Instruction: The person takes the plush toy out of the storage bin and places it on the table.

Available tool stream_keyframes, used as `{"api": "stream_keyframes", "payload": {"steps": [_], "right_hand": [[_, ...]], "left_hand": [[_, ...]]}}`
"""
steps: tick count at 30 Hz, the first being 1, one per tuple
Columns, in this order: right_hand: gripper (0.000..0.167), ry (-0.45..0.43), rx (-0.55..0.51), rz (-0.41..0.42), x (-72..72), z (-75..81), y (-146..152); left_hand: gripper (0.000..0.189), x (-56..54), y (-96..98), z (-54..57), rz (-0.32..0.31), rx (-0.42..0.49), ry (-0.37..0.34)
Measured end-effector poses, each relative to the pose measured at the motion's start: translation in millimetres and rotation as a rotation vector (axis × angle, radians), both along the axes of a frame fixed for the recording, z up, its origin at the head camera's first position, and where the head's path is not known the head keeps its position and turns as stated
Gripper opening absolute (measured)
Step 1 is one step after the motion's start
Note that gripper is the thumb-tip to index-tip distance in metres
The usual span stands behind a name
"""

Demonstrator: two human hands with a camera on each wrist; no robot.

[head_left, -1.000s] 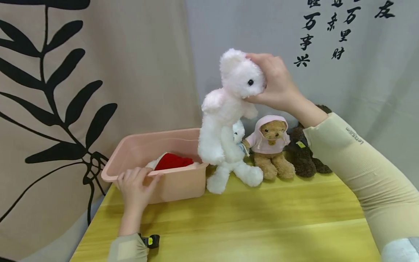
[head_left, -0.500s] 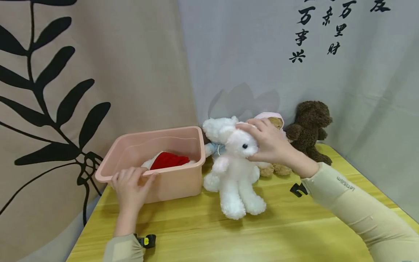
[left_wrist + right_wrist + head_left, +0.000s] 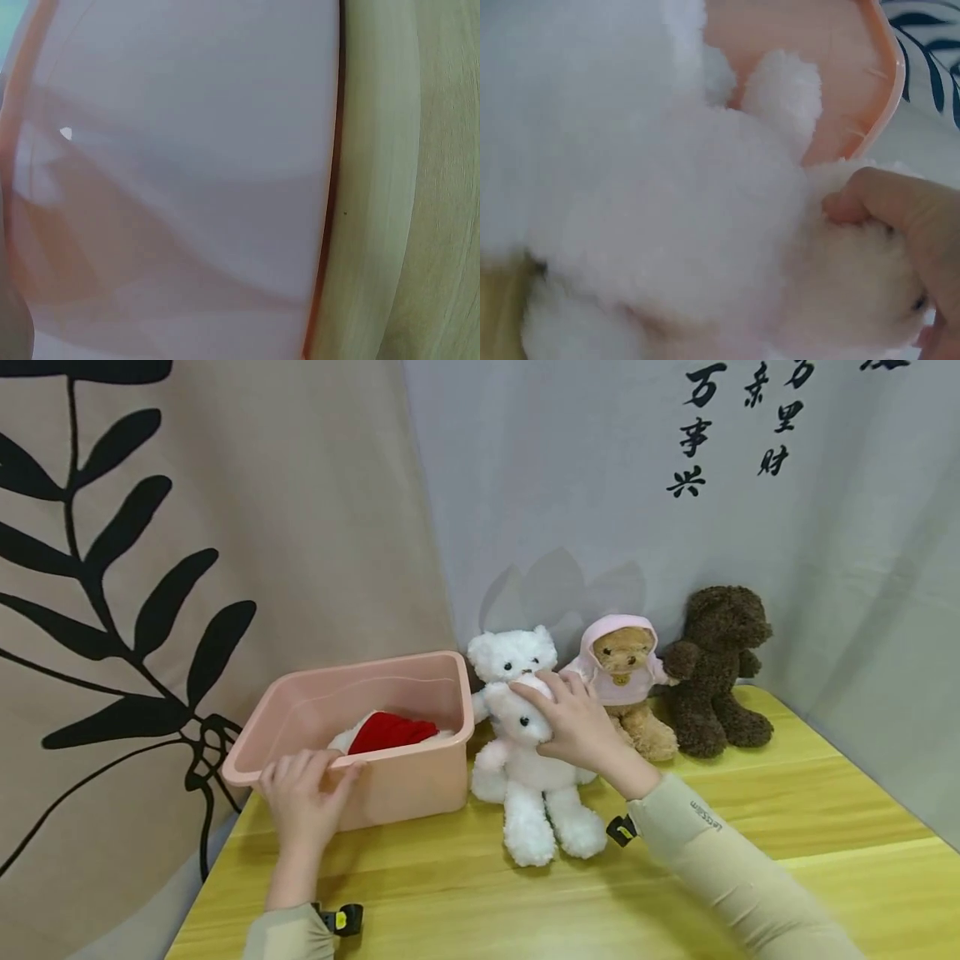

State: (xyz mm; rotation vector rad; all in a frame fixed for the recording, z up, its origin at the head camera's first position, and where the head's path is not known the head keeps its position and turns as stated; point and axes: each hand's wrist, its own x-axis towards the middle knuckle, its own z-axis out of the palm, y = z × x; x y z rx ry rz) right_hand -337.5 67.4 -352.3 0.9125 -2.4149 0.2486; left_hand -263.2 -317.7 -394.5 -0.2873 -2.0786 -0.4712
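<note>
My right hand [image 3: 583, 727] grips a white plush teddy bear [image 3: 525, 772] by its head, fingers over the top and thumb near the face. The bear is upright, its feet down at the yellow wooden tabletop [image 3: 450, 885]. In the right wrist view its fluffy body [image 3: 667, 202] fills much of the picture, and the thumb presses into the head. My left hand [image 3: 303, 793] holds the front rim of a pink plastic bin [image 3: 412, 785], fingers hooked over the edge. Inside the bin lies something red and white [image 3: 393, 732], partly hidden by the front wall.
Behind the held bear sits another white bear [image 3: 510, 656], partly covered. To its right are a tan bear in a pink hoodie [image 3: 626, 681] and a dark brown bear [image 3: 720, 677]. A grey and beige curtain [image 3: 337, 510] hangs behind the table.
My right hand has brought the white teddy bear down from the air to the tabletop, in front of the seated white bear. The left hand stays on the bin's rim.
</note>
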Motion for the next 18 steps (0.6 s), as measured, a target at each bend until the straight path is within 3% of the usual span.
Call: {"api": "stream_keyframes", "payload": {"steps": [6,12,18], "right_hand": [[0.099,-0.114,-0.174,-0.009,-3.2,-12.6,1],[0.089,-0.154,-0.405,0.068,-5.8,-18.7,4],[0.08,-0.151,-0.454,0.117,-6.4,-21.4,7]], "left_hand": [[0.054,-1.9,-0.7,-1.3,-0.008,-0.002,0.014],[0.056,-3.2,-0.6,-0.7,0.007,-0.01,0.03],[0.058,-3.7,0.6,-0.7,0.006,-0.005,0.021]]}}
